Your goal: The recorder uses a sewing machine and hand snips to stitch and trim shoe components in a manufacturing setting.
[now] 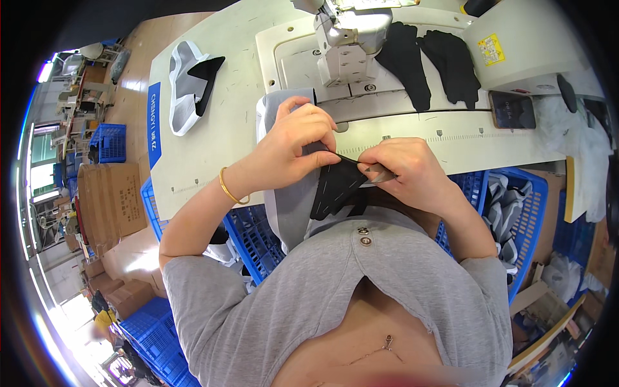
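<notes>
At the near edge of the sewing table, we are pinching a black fabric piece between the thumb and fingers of our left hand, holding it just above our lap, close to our chest. Our right hand is closing around small metal snips, their tip touching the top edge of the black piece. A grey fabric piece is hanging off the table beneath our hands. Behind them, a sewing machine is standing, with black gloves lying beside it and blue crates below.
</notes>
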A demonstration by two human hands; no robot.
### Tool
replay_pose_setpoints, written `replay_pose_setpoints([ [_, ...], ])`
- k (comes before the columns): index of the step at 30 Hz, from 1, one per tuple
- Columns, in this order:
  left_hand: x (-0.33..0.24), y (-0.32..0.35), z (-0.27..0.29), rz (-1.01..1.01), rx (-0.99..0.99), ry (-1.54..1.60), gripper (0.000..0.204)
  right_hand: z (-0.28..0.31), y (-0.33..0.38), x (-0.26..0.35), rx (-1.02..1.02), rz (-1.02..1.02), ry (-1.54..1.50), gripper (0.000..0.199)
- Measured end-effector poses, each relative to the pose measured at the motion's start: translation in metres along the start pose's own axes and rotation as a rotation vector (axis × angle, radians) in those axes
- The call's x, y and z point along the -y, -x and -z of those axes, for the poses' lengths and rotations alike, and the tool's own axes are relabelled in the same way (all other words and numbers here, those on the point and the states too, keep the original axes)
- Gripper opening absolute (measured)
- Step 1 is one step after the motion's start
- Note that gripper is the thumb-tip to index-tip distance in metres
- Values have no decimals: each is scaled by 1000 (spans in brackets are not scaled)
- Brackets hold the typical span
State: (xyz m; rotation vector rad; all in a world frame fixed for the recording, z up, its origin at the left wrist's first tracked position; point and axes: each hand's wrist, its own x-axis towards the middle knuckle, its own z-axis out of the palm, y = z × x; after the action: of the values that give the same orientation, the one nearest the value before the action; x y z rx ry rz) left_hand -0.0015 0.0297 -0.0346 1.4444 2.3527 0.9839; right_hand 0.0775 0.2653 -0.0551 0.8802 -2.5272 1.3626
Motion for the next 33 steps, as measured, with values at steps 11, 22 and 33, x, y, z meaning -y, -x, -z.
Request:
replay_pose_setpoints([
  [11, 8, 1, 35, 33, 21, 188, 12, -4, -9, 6, -108, -9, -3, 17],
  [22, 16, -72, 125, 321, -9, 450, 25, -3, -76, 24, -491, -304, -648, 10],
  [33, 39, -100, 132, 498, 126, 271, 30, 6, -77, 20, -579, -371, -878, 14],
])
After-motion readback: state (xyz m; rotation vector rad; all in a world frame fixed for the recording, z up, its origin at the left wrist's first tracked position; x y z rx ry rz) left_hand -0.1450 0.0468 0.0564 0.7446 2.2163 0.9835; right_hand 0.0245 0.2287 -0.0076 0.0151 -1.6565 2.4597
